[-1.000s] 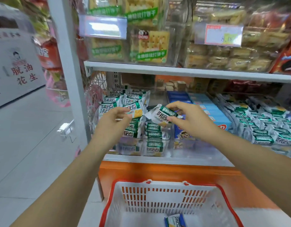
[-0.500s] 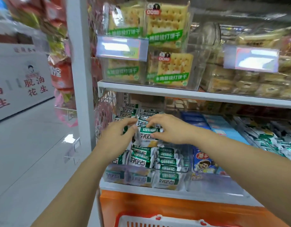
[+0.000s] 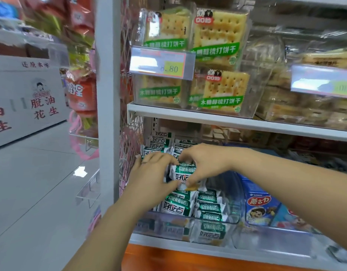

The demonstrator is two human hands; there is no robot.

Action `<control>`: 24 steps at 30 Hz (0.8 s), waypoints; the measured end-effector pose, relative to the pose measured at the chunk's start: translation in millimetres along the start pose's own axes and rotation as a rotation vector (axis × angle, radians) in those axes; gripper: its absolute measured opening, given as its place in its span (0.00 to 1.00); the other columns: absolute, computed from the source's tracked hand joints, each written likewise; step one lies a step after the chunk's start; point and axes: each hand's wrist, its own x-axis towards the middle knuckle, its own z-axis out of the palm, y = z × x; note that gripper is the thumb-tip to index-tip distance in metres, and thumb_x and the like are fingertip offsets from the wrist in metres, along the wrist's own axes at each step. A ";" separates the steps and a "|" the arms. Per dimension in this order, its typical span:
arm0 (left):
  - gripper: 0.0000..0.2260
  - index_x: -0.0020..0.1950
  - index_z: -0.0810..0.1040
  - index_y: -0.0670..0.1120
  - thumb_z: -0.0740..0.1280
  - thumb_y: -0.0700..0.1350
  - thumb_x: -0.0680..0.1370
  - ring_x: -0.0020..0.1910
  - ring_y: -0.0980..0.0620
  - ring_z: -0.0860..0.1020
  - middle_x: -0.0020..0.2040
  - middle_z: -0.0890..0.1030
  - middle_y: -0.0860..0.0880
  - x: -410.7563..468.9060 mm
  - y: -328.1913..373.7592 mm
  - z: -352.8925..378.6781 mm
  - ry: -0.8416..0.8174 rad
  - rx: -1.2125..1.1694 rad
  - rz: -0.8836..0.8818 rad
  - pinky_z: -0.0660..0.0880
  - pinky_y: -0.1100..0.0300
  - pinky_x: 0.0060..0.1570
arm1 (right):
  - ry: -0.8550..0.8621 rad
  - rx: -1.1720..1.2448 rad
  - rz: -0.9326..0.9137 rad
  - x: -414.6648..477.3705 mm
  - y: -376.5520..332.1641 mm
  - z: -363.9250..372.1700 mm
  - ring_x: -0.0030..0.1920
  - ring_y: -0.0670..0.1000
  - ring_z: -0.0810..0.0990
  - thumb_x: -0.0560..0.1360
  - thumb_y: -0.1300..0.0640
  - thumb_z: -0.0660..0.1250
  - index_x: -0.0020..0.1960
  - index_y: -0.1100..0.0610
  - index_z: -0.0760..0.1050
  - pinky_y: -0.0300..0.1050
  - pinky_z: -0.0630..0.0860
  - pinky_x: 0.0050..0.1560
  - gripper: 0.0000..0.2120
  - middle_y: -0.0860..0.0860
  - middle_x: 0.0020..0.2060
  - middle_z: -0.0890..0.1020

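Observation:
A small green-and-white snack packet (image 3: 182, 174) sits on top of a pile of like packets (image 3: 190, 205) in a clear bin (image 3: 235, 202) on the lower shelf. My right hand (image 3: 204, 163) grips this top packet from above and the right, thumb under its lower edge. My left hand (image 3: 154, 175) is at its left side, fingers curled on the packet and the pile beside it. Both forearms reach in from the bottom of the view.
A white shelf board (image 3: 227, 119) runs just above my hands, carrying cracker packs (image 3: 219, 89) and a price tag (image 3: 160, 62). Blue boxes (image 3: 264, 208) stand right of the bin. A white upright post (image 3: 108, 94) borders the left; aisle floor (image 3: 31, 182) lies beyond.
The right hand carried a packet from the right onto the top of the pile, and the left hand closed in beside it. The view tilted up; the red-rimmed basket dropped out of sight.

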 end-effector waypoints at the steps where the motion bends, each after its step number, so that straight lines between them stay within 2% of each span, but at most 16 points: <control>1: 0.18 0.61 0.70 0.58 0.69 0.56 0.73 0.69 0.57 0.63 0.65 0.70 0.60 -0.3 0.2 -0.2 0.000 0.008 0.003 0.49 0.46 0.74 | 0.002 -0.021 0.004 0.5 -1.2 1.4 0.61 0.52 0.72 0.70 0.45 0.72 0.70 0.57 0.65 0.44 0.70 0.60 0.34 0.52 0.64 0.73; 3: 0.18 0.62 0.69 0.59 0.69 0.57 0.74 0.68 0.58 0.63 0.63 0.71 0.61 -1.3 0.6 0.2 -0.001 0.008 0.013 0.49 0.47 0.75 | 0.047 -0.019 0.023 -3.5 -0.5 6.3 0.58 0.53 0.74 0.69 0.46 0.72 0.69 0.57 0.67 0.49 0.73 0.59 0.32 0.53 0.61 0.75; 5: 0.20 0.64 0.68 0.60 0.68 0.57 0.74 0.68 0.58 0.65 0.64 0.71 0.61 -1.6 -0.7 -1.4 0.003 -0.033 0.020 0.53 0.45 0.74 | 0.149 0.080 0.056 -14.9 8.8 9.6 0.54 0.52 0.76 0.68 0.49 0.72 0.65 0.56 0.70 0.50 0.74 0.55 0.29 0.52 0.57 0.77; 7: 0.21 0.67 0.67 0.60 0.68 0.56 0.75 0.68 0.57 0.65 0.66 0.71 0.60 -1.2 -3.7 -6.2 0.020 -0.108 0.005 0.57 0.44 0.72 | 0.255 0.200 0.104 -31.0 25.9 11.7 0.51 0.49 0.77 0.68 0.51 0.73 0.64 0.55 0.71 0.43 0.73 0.53 0.27 0.49 0.55 0.77; 10: 0.20 0.69 0.68 0.59 0.66 0.54 0.77 0.69 0.58 0.66 0.67 0.71 0.61 2.9 -5.3 -10.8 0.044 -0.139 0.020 0.59 0.44 0.72 | 0.293 0.265 0.187 -49.7 52.6 18.6 0.44 0.37 0.75 0.69 0.51 0.74 0.67 0.55 0.69 0.27 0.68 0.41 0.29 0.45 0.54 0.75; 11: 0.20 0.68 0.68 0.59 0.65 0.54 0.77 0.68 0.58 0.66 0.67 0.71 0.61 6.2 -4.5 -10.3 0.036 -0.121 0.032 0.59 0.44 0.72 | 0.296 0.289 0.204 -50.6 59.5 21.6 0.44 0.36 0.75 0.69 0.51 0.74 0.67 0.56 0.69 0.25 0.68 0.40 0.30 0.45 0.54 0.77; 13: 0.19 0.68 0.69 0.60 0.64 0.54 0.78 0.69 0.58 0.65 0.68 0.70 0.60 17.0 -1.0 -8.0 0.003 -0.062 0.055 0.58 0.45 0.72 | 0.309 0.306 0.221 -45.4 69.2 26.4 0.50 0.42 0.78 0.69 0.50 0.75 0.68 0.56 0.69 0.30 0.70 0.47 0.31 0.48 0.57 0.79; 16: 0.21 0.71 0.65 0.62 0.63 0.56 0.79 0.72 0.56 0.61 0.72 0.67 0.59 40.7 5.4 -3.5 -0.093 0.092 0.091 0.53 0.43 0.74 | 0.235 0.197 0.211 -28.7 76.3 27.2 0.61 0.49 0.74 0.70 0.50 0.72 0.71 0.56 0.66 0.37 0.69 0.56 0.32 0.52 0.65 0.74; 19: 0.22 0.73 0.62 0.64 0.62 0.56 0.79 0.75 0.50 0.57 0.76 0.62 0.55 62.8 6.7 -1.6 -0.238 0.217 0.051 0.47 0.41 0.73 | 0.088 0.097 0.234 -7.3 85.8 30.3 0.63 0.51 0.72 0.70 0.47 0.72 0.73 0.56 0.63 0.41 0.70 0.60 0.36 0.53 0.67 0.71; 20: 0.22 0.72 0.63 0.64 0.62 0.56 0.79 0.75 0.48 0.59 0.76 0.63 0.54 68.4 5.4 -1.0 -0.271 0.228 0.036 0.48 0.40 0.73 | 0.040 0.078 0.245 0.1 89.3 32.2 0.63 0.52 0.72 0.70 0.46 0.72 0.73 0.57 0.62 0.44 0.70 0.62 0.37 0.53 0.67 0.71; 22: 0.19 0.70 0.67 0.64 0.64 0.56 0.79 0.72 0.48 0.65 0.73 0.67 0.55 75.8 -0.4 0.9 -0.300 0.190 0.027 0.57 0.42 0.73 | -0.052 0.056 0.254 15.0 93.0 35.4 0.62 0.53 0.73 0.71 0.47 0.72 0.73 0.58 0.61 0.46 0.72 0.62 0.37 0.54 0.66 0.72; 24: 0.18 0.68 0.70 0.64 0.65 0.55 0.78 0.67 0.50 0.72 0.71 0.70 0.57 78.4 -5.8 3.2 -0.297 0.134 0.030 0.65 0.49 0.69 | -0.147 -0.003 0.247 29.5 92.4 37.7 0.55 0.53 0.75 0.71 0.47 0.73 0.68 0.60 0.66 0.46 0.74 0.56 0.32 0.55 0.60 0.75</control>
